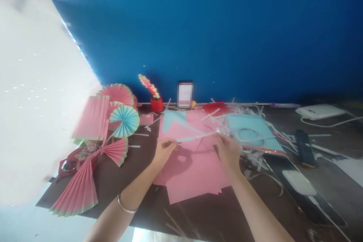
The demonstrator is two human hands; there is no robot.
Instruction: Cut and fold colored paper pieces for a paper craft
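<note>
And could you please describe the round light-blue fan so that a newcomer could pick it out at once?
On the dark table below the deep-blue wall, find the pleated paper fans on the person's left. The round light-blue fan sits toward their right side, opened into a disc. Its blue sets it apart from its pink neighbours.

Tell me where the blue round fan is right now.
In the head view, the blue round fan sits left of centre, in front of a pink round fan and to the left of the left hand.

Matt paper strip [197, 136], matt paper sheets [195, 177], shiny metal bangle [124, 208]
</note>
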